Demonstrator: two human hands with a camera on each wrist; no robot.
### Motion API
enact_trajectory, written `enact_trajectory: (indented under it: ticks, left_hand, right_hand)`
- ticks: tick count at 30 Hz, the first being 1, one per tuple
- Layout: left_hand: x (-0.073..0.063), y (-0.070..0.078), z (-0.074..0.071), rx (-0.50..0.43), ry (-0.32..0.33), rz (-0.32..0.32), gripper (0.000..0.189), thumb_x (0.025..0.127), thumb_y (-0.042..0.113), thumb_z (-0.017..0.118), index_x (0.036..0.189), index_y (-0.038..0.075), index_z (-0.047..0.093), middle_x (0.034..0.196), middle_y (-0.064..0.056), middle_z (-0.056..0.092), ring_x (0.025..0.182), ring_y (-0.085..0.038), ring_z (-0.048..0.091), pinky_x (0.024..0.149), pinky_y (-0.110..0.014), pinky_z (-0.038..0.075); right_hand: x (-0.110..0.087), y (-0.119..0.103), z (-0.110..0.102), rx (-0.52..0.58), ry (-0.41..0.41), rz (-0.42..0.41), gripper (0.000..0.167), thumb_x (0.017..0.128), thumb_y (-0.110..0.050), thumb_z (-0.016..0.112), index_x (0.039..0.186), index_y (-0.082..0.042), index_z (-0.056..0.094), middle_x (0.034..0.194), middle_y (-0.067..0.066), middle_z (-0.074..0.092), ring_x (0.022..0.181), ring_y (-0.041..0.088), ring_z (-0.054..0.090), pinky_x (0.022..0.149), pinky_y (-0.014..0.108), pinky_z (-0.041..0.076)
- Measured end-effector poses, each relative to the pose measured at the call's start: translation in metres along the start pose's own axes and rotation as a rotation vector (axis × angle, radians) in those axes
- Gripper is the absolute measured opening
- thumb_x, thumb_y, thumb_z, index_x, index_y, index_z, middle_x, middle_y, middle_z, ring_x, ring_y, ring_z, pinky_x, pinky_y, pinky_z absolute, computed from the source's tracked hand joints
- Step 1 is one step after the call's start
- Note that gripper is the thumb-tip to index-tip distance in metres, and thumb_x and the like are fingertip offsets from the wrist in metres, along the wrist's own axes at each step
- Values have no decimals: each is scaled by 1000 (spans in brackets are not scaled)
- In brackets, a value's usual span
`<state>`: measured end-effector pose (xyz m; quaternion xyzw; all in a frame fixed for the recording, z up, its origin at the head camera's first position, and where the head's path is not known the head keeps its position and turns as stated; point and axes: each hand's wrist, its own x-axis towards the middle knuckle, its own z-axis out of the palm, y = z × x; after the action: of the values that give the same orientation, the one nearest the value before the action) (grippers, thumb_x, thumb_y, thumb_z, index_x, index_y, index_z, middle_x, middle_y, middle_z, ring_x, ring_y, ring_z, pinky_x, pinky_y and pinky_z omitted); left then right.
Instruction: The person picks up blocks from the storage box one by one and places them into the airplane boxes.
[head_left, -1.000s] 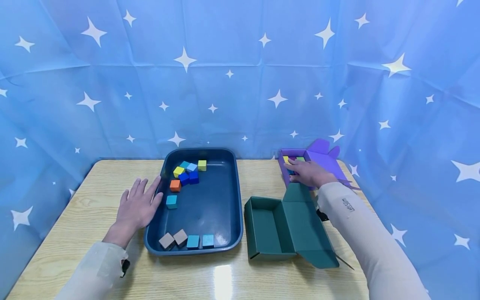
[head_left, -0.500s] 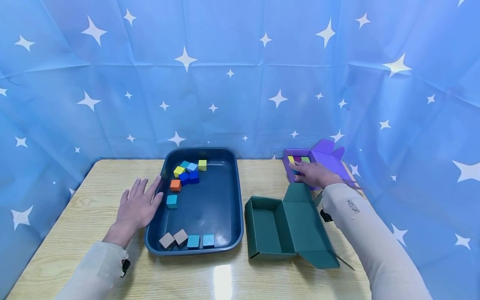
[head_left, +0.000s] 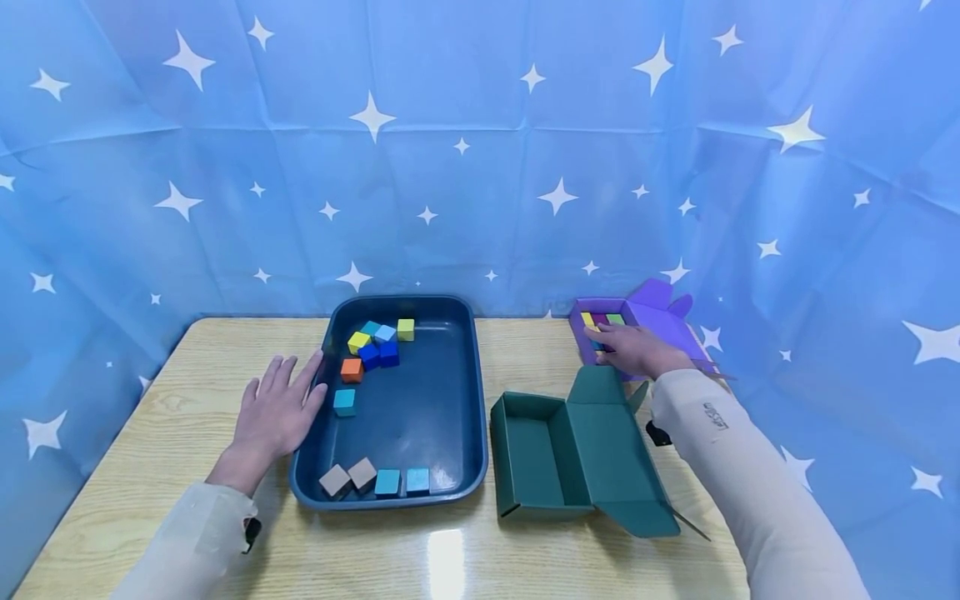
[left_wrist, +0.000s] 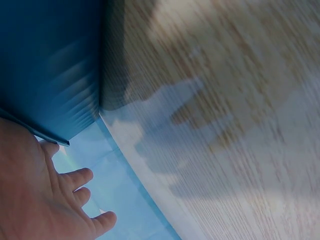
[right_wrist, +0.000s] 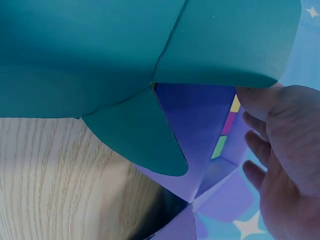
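Observation:
My left hand (head_left: 276, 410) rests with spread fingers on the left rim of a dark blue tray (head_left: 423, 417). In the left wrist view, its fingers (left_wrist: 77, 177) reach past the tray's wall (left_wrist: 55, 65). At the back right, my right hand (head_left: 637, 350) lies over the front of a purple cardboard box (head_left: 667, 329) with its lid folded open to the right. Yellow, magenta and green blocks (right_wrist: 219, 146) show inside that box; the hand covers the others. The right fingers (right_wrist: 257, 145) are loosely bent, with nothing visible held between them.
An open dark green box (head_left: 536, 458) stands right of the tray, its lid (head_left: 611, 446) spread under my right forearm. The tray holds several cubes, including orange (head_left: 352, 370), yellow (head_left: 406, 330) and wooden (head_left: 335, 482) ones. A star-patterned blue curtain (head_left: 480, 167) hangs behind the table.
The purple box has slid a little to the right together with my right hand, and more of the blocks in it show. My left hand, the tray and the green box have stayed put.

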<state>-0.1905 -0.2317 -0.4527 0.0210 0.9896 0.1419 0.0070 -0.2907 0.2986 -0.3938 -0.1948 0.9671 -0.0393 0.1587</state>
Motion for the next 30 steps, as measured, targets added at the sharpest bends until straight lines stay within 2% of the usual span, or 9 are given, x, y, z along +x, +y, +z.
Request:
enact_trajectory:
  ticks: [6, 21, 30]
  left_hand:
    - [0, 1, -1, -5, -3, 4, 62, 104, 48, 28, 158, 21, 11, 158, -29, 17, 146, -50, 7, 113, -73, 5]
    - [2, -1, 0, -2, 0, 5, 62, 104, 47, 29, 158, 21, 11, 158, -29, 17, 146, -50, 7, 113, -73, 6]
    - [3, -2, 1, 1, 3, 8, 62, 104, 47, 28, 158, 21, 11, 157, -30, 18, 146, -50, 8, 113, -73, 6]
  right_hand:
    - [-3, 1, 0, 11, 14, -13, 58, 100, -18, 53, 153, -11, 29, 157, 24, 27, 145, 47, 24, 115, 63, 25]
    - [0, 0, -3, -3, -8, -14, 59, 100, -14, 54, 153, -8, 29, 155, 24, 33, 140, 46, 33, 112, 64, 28]
    - [1, 0, -1, 5, -12, -4, 59, 100, -14, 52, 154, -9, 27, 156, 24, 30, 142, 47, 30, 113, 62, 29]
